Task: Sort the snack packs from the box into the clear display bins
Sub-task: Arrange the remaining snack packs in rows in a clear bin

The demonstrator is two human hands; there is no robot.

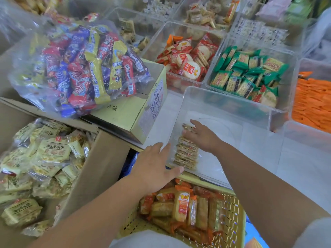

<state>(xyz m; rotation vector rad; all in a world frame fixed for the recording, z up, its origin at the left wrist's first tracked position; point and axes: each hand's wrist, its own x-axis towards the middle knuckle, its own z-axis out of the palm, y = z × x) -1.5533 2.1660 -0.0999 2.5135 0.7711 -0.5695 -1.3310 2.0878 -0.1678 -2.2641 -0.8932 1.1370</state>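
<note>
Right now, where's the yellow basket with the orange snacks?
In the head view, the yellow basket sits at the bottom middle, nearest the person, right of the big cardboard box and just below the nearly empty clear bin.

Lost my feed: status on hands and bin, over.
Left hand open, at clear bin wall. Right hand open, resting on cracker row inside. Nothing blocking.

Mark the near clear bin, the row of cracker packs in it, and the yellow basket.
clear bin (220,133): head view, bare floor.
row of cracker packs (186,155): head view, middle of the row.
yellow basket (231,212): head view, perforated right wall.
</note>
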